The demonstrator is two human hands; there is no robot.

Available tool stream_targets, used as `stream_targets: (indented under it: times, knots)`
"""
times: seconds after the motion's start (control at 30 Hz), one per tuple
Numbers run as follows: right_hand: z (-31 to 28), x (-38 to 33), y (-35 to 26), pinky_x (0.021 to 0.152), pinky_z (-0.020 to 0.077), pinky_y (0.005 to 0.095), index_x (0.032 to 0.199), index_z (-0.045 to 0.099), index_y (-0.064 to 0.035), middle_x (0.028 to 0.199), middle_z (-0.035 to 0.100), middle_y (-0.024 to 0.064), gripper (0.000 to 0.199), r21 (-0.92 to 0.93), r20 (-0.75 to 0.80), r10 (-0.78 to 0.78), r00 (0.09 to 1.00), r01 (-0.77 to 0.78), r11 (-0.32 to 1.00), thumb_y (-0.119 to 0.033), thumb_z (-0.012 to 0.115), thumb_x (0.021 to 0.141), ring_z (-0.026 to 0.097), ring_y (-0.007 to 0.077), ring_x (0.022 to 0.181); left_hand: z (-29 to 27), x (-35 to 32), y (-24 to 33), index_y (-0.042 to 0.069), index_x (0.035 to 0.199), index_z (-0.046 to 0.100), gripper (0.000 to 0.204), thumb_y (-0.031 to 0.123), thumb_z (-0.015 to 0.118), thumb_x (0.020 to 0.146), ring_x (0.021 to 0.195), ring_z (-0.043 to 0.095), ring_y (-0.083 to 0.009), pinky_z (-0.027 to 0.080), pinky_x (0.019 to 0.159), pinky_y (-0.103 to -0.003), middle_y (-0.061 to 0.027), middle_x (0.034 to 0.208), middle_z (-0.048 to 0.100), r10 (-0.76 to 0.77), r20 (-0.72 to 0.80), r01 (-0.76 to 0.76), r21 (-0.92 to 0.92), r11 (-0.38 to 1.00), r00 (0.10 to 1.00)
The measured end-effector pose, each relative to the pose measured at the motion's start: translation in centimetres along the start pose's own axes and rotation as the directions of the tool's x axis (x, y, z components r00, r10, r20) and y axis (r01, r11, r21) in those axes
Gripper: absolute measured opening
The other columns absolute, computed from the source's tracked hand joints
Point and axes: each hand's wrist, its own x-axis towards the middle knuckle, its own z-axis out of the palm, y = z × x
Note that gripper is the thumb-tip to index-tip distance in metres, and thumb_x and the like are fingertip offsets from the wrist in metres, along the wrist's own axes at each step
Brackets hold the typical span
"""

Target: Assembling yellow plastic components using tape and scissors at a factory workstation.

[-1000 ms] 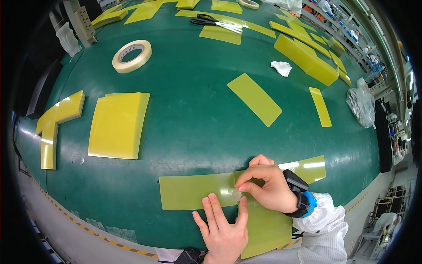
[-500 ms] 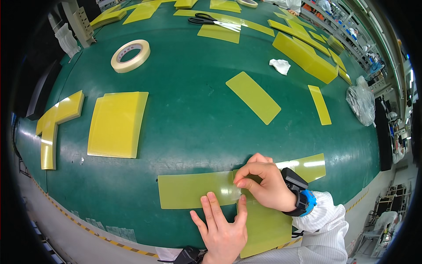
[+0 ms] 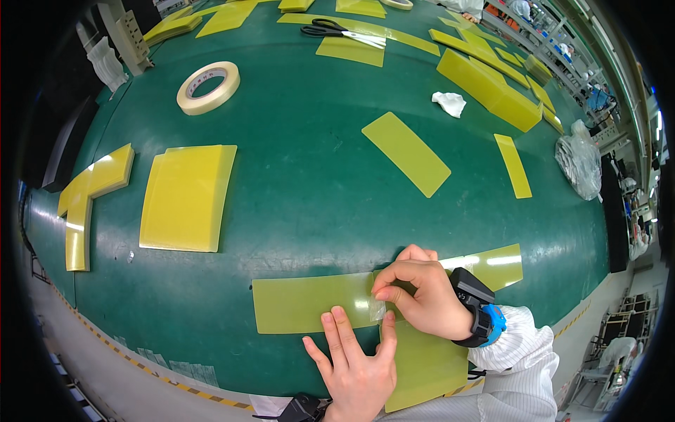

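With fingers spread, the left hand (image 3: 360, 378) contacts the near yellow sheet (image 3: 299, 304); the narrowly pinched right hand (image 3: 377, 290) partly hides the clear strip (image 3: 377, 310), its grip indeterminable.

Pale floor (image 3: 140, 397) (striped marking (image 3: 200, 395)), grey shelving (image 3: 543, 36).

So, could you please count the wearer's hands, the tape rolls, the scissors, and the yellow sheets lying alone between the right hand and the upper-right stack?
Wearer's hands: 2 (left hand, right hand)
Tape rolls: 2 (whole roll, cut-off roll)
Scissors: 1
Yellow sheets: 2 (wide sheet, narrow sheet)
Total: 7
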Motion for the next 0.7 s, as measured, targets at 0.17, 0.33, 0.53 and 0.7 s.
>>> stream_targets:
  times: [0.17,0.33,0.53,0.7]
  knots:
    - [-0.02,-0.09,-0.02,0.082,0.0320,0.0312,0.077,0.067,-0.0127,0.070,0.059,-0.0051,0.006,-0.002,-0.002,0.000,1.000,0.000,1.000,-0.010,0.072,0.075,0.048,0.0150,0.077,0.06,-0.02,0.03,0.025,0.126,0.056,0.047,0.020,0.055,0.079,0.132,0.029,-0.0474,0.017,0.104,-0.064,-0.0359,0.139,0.031,0.003,0.001,-0.003,0.004,1.000,1.000]
    - [-0.07,-0.17,-0.37,0.082,0.0291,0.0322,0.078,0.065,-0.0125,0.073,0.061,-0.0047,0.010,-0.151,0.023,-0.111,0.994,0.113,0.982,-0.013,0.074,0.073,0.048,0.0151,0.077,0.08,0.04,0.04,0.024,0.124,0.057,0.046,0.021,0.055,0.079,0.132,0.029,-0.0473,0.017,0.104,-0.065,-0.0357,0.138,0.032,0.009,-0.001,-0.009,0.020,1.000,1.000]
    - [0.12,-0.21,-0.60,0.079,0.0286,0.0358,0.082,0.062,-0.0143,0.075,0.058,-0.0059,0.009,-0.314,-0.017,-0.202,0.979,0.187,0.931,-0.018,0.069,0.076,0.047,0.0170,0.078,-0.06,0.07,0.07,0.023,0.122,0.058,0.044,0.021,0.056,0.078,0.131,0.030,-0.0470,0.017,0.103,-0.066,-0.0354,0.137,0.033,0.004,-0.003,-0.004,0.043,0.999,1.000]
    - [0.11,-0.57,-0.62,0.073,0.0343,0.0342,0.090,0.061,-0.0145,0.082,0.056,-0.0039,0.017,-0.392,0.014,-0.199,0.980,0.188,0.901,-0.020,0.069,0.076,0.049,0.0186,0.079,-0.07,0.10,0.08,0.023,0.121,0.058,0.043,0.021,0.055,0.078,0.131,0.031,-0.0471,0.017,0.103,-0.066,-0.0351,0.137,0.034,0.003,-0.005,-0.002,0.049,0.999,1.000]
